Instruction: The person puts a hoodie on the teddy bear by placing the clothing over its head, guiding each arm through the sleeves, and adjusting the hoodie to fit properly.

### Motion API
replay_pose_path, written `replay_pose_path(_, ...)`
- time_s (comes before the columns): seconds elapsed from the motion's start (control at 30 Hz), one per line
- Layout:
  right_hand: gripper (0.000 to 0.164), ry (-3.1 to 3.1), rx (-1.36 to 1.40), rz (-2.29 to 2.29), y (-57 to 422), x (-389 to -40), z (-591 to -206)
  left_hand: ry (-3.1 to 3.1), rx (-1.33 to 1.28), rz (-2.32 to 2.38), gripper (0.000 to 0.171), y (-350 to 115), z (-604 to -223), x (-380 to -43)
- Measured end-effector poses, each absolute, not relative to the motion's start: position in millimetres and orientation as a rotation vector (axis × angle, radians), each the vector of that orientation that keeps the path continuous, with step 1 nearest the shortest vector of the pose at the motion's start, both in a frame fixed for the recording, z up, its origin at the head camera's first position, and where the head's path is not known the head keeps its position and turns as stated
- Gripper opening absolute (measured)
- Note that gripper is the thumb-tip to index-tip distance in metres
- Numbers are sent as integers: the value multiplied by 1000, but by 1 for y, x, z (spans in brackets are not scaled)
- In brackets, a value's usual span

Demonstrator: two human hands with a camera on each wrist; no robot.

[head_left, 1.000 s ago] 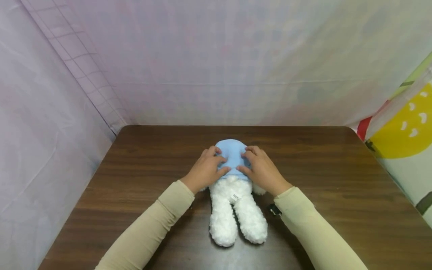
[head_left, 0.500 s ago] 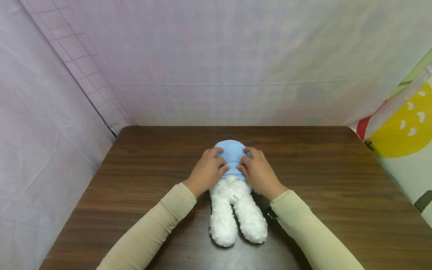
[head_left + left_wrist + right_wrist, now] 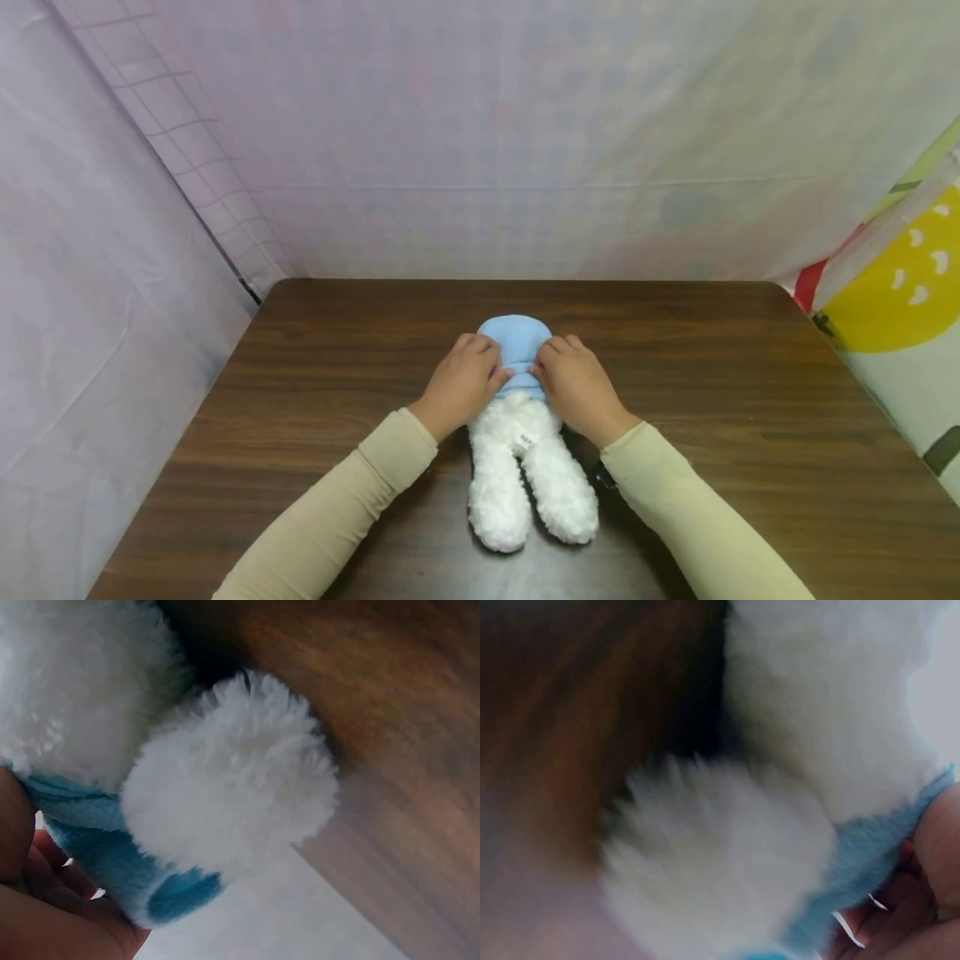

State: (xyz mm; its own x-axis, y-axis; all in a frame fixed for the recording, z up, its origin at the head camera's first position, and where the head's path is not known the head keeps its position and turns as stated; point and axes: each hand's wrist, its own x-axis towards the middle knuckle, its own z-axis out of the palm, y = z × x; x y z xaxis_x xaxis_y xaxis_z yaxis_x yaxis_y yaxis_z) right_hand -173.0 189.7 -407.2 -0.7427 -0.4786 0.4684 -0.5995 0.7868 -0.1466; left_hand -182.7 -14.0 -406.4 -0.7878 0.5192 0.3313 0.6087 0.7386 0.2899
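A white plush toy lies on the table with its two fluffy legs toward me. Blue soft clothing covers its upper part, creased across the middle between my thumbs. My left hand pinches the left side of the blue cloth, and my right hand pinches the right side. In the left wrist view a fluffy white limb sticks out from the blue cloth beside my fingers. The right wrist view has a similar white limb, blurred. The toy's head does not show.
The brown wooden table reaches back to a pale patterned curtain. Another pale curtain hangs along the left. On the right is a cloth with a yellow fruit print. A small white tag shows on the toy.
My fingers have curled in and gathered the blue cloth, and folds now run across it. Both hands have come slightly closer to me, and the toy has shifted a little.
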Motion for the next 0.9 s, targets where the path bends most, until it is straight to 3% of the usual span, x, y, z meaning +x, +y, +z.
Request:
replay_pose_path(0.23,18,-2648,786,504,192,-173,-408,-2754,-894,-602,21,-12,-402,-183)
replay_pose_path(0.33,21,-2742,716,568,194,-174,-403,-2798,-895,-608,33,-12,-398,-185)
replay_pose_path(0.43,39,-2842,657,620,196,-177,-396,-2836,-944,-535,51,-12,-394,-188)
replay_pose_path(0.53,70,-2912,650,621,198,-184,-388,-2868,-1001,-490,50,-13,-391,-194)
replay_pose_path(0.63,90,-2985,666,563,198,-194,-382,-2928,-1018,-525,46,-15,-387,-203)
replay_pose_path(0.9,104,-3224,735,565,199,-221,-373,-3081,-1119,-612,41,-13,-374,-226)
